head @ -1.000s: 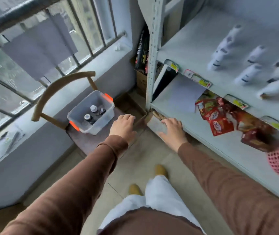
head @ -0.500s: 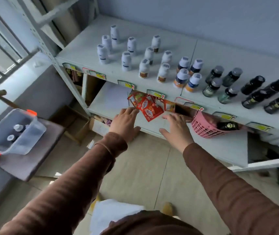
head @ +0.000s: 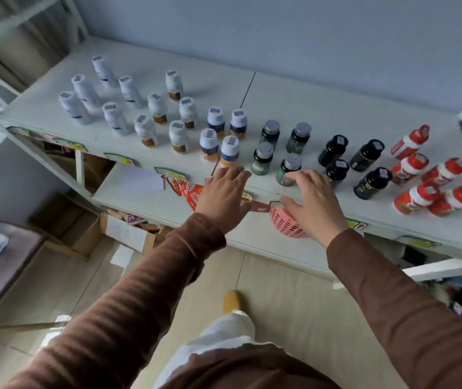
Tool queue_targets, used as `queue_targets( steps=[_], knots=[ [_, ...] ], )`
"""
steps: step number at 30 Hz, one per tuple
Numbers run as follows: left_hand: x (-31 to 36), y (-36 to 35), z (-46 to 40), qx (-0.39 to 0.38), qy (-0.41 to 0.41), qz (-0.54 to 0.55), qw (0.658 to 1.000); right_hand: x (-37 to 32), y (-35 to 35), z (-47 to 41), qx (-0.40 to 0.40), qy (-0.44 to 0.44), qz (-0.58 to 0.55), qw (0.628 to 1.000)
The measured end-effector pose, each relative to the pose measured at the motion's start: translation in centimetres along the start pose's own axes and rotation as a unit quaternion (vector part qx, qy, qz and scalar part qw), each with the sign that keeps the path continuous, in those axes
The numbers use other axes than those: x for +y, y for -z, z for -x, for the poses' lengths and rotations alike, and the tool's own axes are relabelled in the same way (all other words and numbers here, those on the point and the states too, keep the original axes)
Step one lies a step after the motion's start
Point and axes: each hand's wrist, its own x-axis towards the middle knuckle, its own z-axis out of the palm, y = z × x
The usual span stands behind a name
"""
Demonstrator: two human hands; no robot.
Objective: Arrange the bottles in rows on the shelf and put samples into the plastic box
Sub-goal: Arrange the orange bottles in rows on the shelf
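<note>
Both hands out at the shelf edge, holding nothing.

My left hand (head: 224,196) and right hand (head: 312,202) hover with fingers spread; bottles (head: 262,158) stand in rows just beyond my fingertips, on the shelf (head: 322,113).

Both arms reach forward and up from the bottom of the view, each in a brown ribbed sleeve that ends at the wrist. The left hand (head: 224,196) is held palm down with its back to the camera, its fingers straight, close together and pointing away from the body, the thumb lying along the inner side. It holds nothing. The right hand (head: 312,202) is also palm down, level with the left and apart from it, its fingers loosely spread and slightly bent, the thumb stretched out toward the left hand. It too holds nothing. Below, one leg in pale trousers and a yellow shoe shows.
</note>
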Motion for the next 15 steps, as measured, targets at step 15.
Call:
queue_targets(
  steps=[15],
  knots=[
    [11.5, -2.4, -13.1, 0.024, -0.022, 0.008, 0.999, 13.0, 6.5, -6.7, 0.018, 0.021, -0.017, 0.999]
  ],
)
